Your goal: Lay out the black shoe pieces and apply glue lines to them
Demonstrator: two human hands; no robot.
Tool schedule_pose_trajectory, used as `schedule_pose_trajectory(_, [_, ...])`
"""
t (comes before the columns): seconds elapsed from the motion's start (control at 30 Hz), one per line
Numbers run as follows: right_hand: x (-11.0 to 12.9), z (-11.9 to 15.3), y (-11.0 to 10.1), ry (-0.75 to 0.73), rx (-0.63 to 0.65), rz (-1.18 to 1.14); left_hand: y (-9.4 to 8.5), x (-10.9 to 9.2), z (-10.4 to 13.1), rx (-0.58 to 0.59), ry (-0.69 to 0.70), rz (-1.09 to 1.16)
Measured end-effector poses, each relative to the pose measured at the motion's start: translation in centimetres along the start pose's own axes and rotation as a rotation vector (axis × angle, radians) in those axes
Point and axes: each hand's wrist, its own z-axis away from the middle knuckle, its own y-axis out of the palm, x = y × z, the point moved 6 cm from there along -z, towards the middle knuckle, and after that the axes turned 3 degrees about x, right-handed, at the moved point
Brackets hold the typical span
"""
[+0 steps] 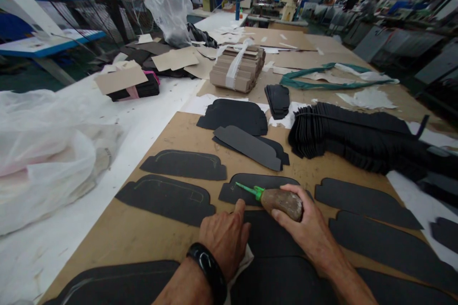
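Observation:
My right hand [307, 219] is wrapped round a brown glue bottle [282, 203] with a green nozzle. The bottle lies tilted, its tip pointing left above a black shaped panel [229, 194]. My left hand [225, 236], with a black band at the wrist, has its index finger stretched to the lower edge of that panel. Its other fingers are curled, and a white cloth [246, 263] shows from beneath them. To the left, two similar panels, a nearer one [168, 198] and a farther one [186, 164], carry pale lines along their upper edges. More black panels [365, 202] lie on the right.
A brown board [143, 238] covers the tabletop under the panels. Beyond are stacked black pieces [234, 116], a tied brown bundle [236, 69] and a long row of black pieces [350, 133]. White plastic sheeting [46, 162] lies at left.

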Motion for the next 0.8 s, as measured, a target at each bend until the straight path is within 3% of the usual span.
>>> schedule_pose_trajectory(0.47, [-0.6,-0.9,0.1,0.017,-0.008,-0.021,0.4,0.1,-0.8,-0.006,0.008,-0.032])
schedule_pose_trajectory(0.8, [-0.8,-1.2,-0.6,-0.006,-0.114,0.006,0.3,-0.1,-0.9,0.042,0.01,-0.023])
